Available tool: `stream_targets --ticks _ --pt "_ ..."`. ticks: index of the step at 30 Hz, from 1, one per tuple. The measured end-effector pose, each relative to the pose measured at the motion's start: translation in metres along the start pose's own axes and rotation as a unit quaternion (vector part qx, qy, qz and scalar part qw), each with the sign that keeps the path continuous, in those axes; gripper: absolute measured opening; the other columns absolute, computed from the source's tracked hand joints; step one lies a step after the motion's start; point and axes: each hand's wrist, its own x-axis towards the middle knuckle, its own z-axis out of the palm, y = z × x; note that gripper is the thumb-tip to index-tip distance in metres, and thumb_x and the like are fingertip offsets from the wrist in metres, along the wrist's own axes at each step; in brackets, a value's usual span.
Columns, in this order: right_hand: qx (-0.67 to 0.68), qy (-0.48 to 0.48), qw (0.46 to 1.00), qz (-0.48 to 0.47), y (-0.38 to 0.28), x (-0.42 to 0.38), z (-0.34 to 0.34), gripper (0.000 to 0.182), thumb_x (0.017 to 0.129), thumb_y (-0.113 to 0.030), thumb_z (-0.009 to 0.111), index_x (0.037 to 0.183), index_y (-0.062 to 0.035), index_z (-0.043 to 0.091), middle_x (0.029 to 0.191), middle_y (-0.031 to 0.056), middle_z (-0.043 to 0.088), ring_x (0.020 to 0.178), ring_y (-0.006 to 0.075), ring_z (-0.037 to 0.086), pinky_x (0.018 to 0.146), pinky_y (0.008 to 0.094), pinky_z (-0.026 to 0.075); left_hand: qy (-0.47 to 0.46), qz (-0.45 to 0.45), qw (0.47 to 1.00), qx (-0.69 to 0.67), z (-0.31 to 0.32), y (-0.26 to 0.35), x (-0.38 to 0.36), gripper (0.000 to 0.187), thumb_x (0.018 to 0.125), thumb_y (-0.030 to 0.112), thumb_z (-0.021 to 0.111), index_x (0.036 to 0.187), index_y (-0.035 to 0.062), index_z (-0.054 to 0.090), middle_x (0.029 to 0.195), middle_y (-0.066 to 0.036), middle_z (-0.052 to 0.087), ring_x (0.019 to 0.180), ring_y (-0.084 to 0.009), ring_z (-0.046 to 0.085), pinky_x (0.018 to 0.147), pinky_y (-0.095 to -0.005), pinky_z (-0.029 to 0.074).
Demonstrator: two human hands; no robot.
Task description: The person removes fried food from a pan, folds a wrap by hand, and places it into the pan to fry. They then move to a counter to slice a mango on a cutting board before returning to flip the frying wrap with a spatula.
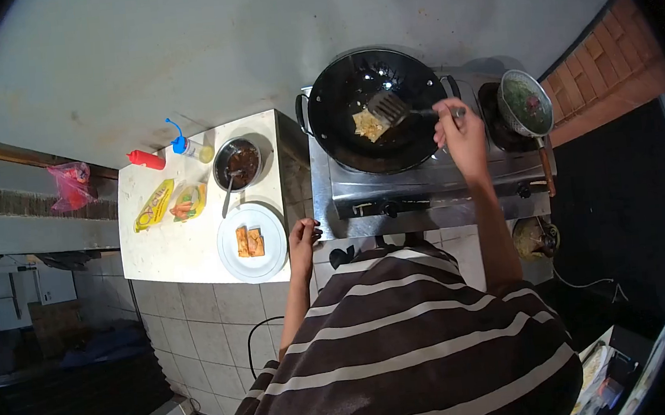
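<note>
My right hand [459, 135] is closed round the handle of a slotted spatula [389, 108], reaching over the right rim of a black two-handled wok [343, 143]. The spatula's blade is at the upper right edge of a pale, squarish piece of food [369, 127] lying in the wok. My left hand [303, 240] hangs low by the front left corner of the steel gas stove [441, 186], fingers loosely curled with nothing seen in them. To its left, a white plate [230, 256] holds browned, folded pieces of fried food [250, 242] on the white table [179, 256].
A pot [255, 149] of dark sauce with a spoon stands behind the plate. Near it are a red squeeze bottle [146, 160], a blue-capped bottle [191, 148] and a yellow packet [154, 206]. A handled pan [527, 103] with greens sits on the right burner.
</note>
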Motion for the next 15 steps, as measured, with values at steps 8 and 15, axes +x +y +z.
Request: stream_targets --ticks 8,15 --pt "-0.278 -0.167 0.929 -0.176 -0.042 0.068 0.003 0.019 0.094 -0.017 0.058 0.107 -0.0032 0.062 0.093 0.0102 0.066 0.079 0.0158 0.061 0.068 0.0291 0.048 0.011 0.013 0.999 -0.027 -0.008 0.006 0.003 0.02 0.099 0.026 0.054 0.098 0.0074 0.061 0.092 0.0 0.059 0.079 -0.0089 0.056 0.078 -0.0252 0.047" --pt "-0.276 -0.28 0.901 -0.184 -0.039 0.118 0.001 0.023 0.096 -0.018 0.055 0.113 -0.004 0.062 0.111 0.0108 0.066 0.099 0.0224 0.063 0.08 0.0329 0.052 0.052 0.019 0.998 -0.033 -0.023 -0.009 -0.008 0.017 0.099 0.026 0.054 0.097 0.0094 0.06 0.089 0.001 0.059 0.079 -0.0095 0.056 0.074 -0.0258 0.046"
